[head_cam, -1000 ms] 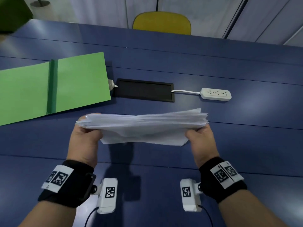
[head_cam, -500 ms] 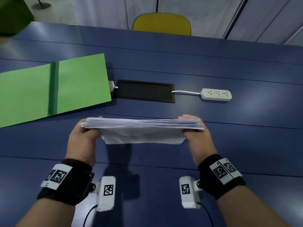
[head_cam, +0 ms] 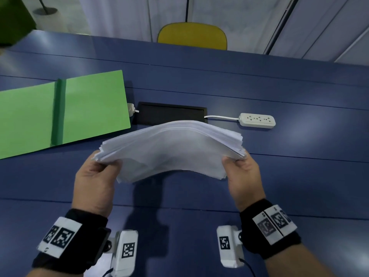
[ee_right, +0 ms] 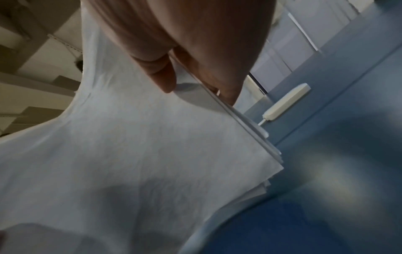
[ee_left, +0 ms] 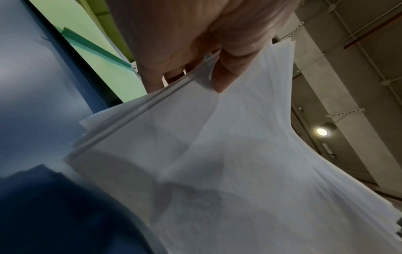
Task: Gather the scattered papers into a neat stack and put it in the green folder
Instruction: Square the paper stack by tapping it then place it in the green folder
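Note:
A thick stack of white papers point(head_cam: 171, 148) hangs above the blue table, bowed upward in the middle with its sheets slightly fanned at both ends. My left hand point(head_cam: 103, 162) grips its left end, thumb on the near face and fingers behind; the same stack point(ee_left: 217, 154) fills the left wrist view under that hand point(ee_left: 195, 68). My right hand point(head_cam: 237, 158) grips the right end, seen again in the right wrist view as a hand point(ee_right: 191, 75) pinching the stack point(ee_right: 141, 146). The green folder point(head_cam: 60, 110) lies open and flat at the left, its darker spine running down the middle.
A black cable hatch point(head_cam: 169, 112) is set into the blue table point(head_cam: 299, 176) just beyond the stack. A white power strip point(head_cam: 257, 120) lies to its right, cord leading to the hatch. A yellow chair point(head_cam: 191, 36) stands at the table's far edge.
The stack was held flat and edge-on half a second ago; now it is tilted with its broad face toward me and arched upward in the middle. Both hands keep their grip.

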